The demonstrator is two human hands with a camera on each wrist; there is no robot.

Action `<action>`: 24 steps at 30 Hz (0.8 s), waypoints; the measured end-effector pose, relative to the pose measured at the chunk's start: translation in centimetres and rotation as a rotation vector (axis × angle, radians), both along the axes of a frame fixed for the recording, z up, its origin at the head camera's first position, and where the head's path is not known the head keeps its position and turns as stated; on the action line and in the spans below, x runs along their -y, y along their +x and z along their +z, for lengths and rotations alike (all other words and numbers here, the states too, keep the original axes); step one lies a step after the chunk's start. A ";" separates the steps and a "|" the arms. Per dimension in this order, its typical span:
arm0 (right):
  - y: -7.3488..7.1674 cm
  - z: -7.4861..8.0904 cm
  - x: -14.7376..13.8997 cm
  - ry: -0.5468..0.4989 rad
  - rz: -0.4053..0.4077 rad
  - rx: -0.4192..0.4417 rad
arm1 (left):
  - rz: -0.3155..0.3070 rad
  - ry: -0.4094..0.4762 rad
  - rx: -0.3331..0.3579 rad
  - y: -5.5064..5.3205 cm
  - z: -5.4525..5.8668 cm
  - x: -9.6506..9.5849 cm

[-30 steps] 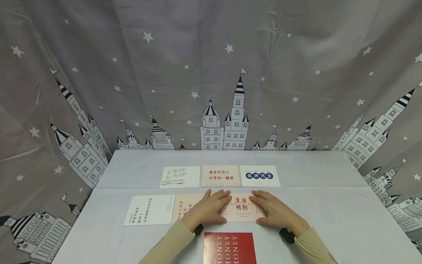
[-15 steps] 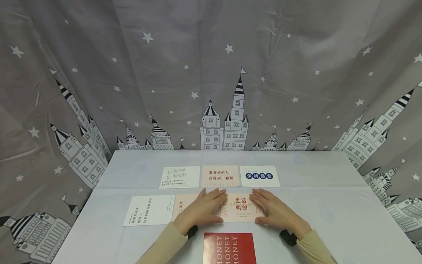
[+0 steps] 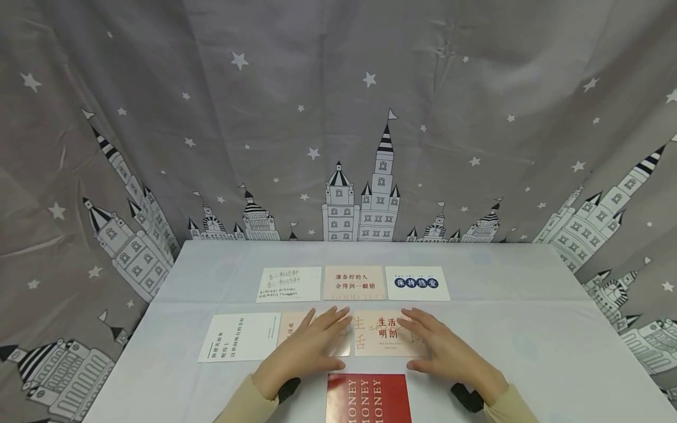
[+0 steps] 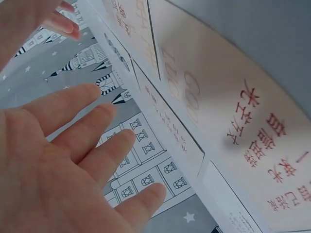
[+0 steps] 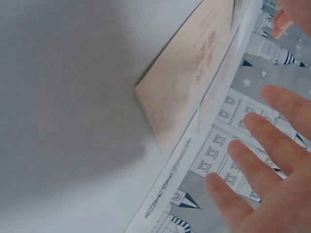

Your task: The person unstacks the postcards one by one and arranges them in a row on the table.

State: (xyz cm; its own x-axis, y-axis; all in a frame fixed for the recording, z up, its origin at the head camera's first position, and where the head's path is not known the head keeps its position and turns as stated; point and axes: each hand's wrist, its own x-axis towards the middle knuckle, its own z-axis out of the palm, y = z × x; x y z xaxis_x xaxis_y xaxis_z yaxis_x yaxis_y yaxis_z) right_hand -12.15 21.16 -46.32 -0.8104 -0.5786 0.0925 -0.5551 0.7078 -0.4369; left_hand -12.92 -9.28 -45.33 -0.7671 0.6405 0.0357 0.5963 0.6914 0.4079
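My left hand (image 3: 304, 351) hovers over a peach card (image 3: 340, 348) in the front row, with its fingers spread and nothing held. Part of that card is hidden beneath the hand; its red lettering shows in the left wrist view. To its right lies another peach card (image 3: 378, 345) with red characters, flat on the table. My right hand (image 3: 452, 352) hangs over this card's right end, fingers extended and apart, holding nothing. Nearest the front edge of the view, between the forearms, is a red card (image 3: 368, 399) printed with MONEY.
A white card (image 3: 240, 336) lies at the left of the front row. Behind stand in line a handwritten white card (image 3: 288, 284), a peach card (image 3: 353, 283) and a white card with blue circles (image 3: 418, 283). A grey castle-print curtain (image 3: 254, 176) rises behind the white table (image 3: 518, 329).
My left hand has moved left and toward me, off the right peach card, uncovering its left end. The right hand has drawn slightly toward me. The cards show little or no movement.
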 end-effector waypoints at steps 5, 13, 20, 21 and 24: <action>1.0 0.5 0.4 -0.010 0.013 -0.020 | -0.013 0.032 -0.007 1.2 0.1 0.6; 3.3 0.4 0.9 -0.010 0.047 -0.052 | -0.037 0.025 -0.009 3.4 0.0 0.5; 5.7 -0.3 1.9 -0.027 0.038 0.123 | -0.052 -0.012 0.053 5.7 -0.8 0.3; 6.0 -0.4 2.0 -0.033 0.035 0.138 | -0.054 -0.007 0.053 6.0 -1.0 0.3; 6.7 -1.0 2.3 -0.053 0.044 0.169 | -0.066 -0.005 0.041 6.7 -1.6 0.4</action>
